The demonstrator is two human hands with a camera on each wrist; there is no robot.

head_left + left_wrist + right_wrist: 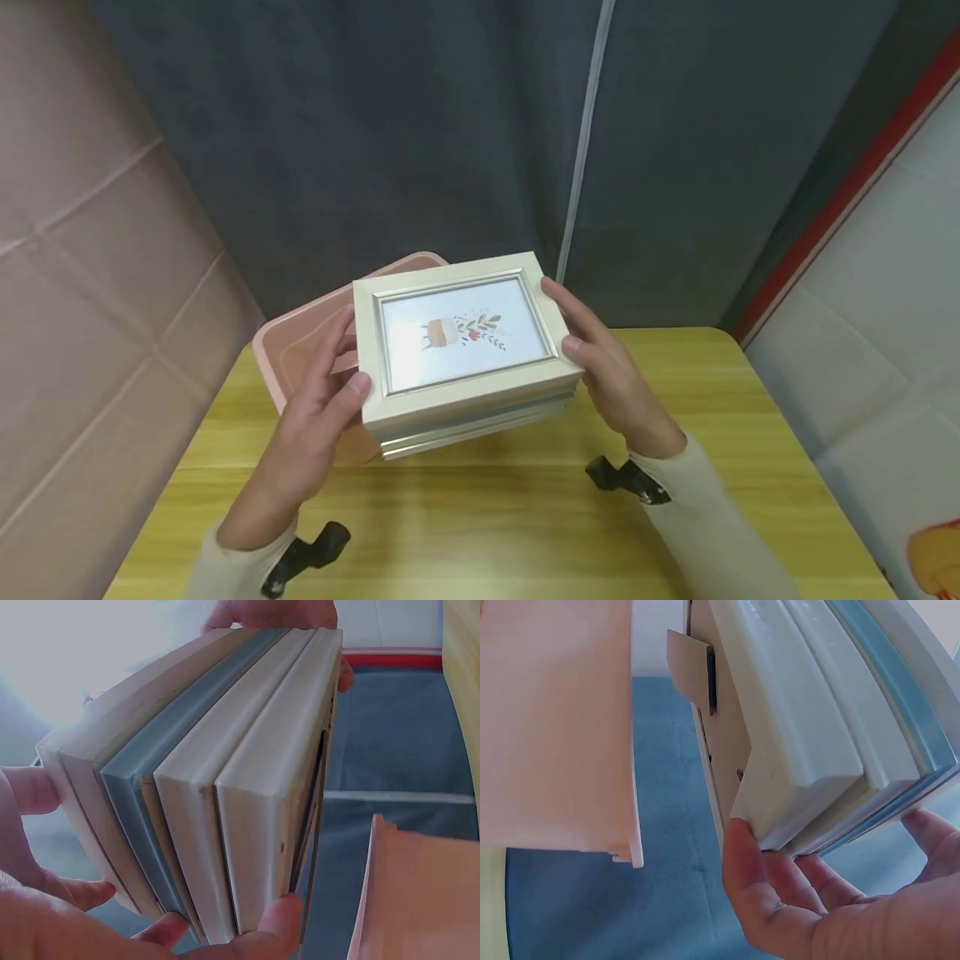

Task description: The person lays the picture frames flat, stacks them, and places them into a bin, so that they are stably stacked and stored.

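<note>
A stack of several picture frames point(480, 400) hangs in the air above the table between both hands. The top one point(551, 329) has a cream border and a print of a vase-like shape with leaves and a red flower. My left hand point(307, 425) grips the stack's left end, and my right hand point(618, 375) holds the right end. From the left wrist, one blue-grey frame point(146, 772) shows between paler ones. In the right wrist view, the bottom frame's brown backing point(716, 735) carries a stand flap point(690, 667) that sticks out.
Behind and left of the stack, a pink plastic bin point(281, 354) stands on the wooden table point(480, 525), partly hidden. A dark curtain point(360, 142) hangs past the table's far edge. Pale walls flank both sides, with a red strip point(847, 192) on the right.
</note>
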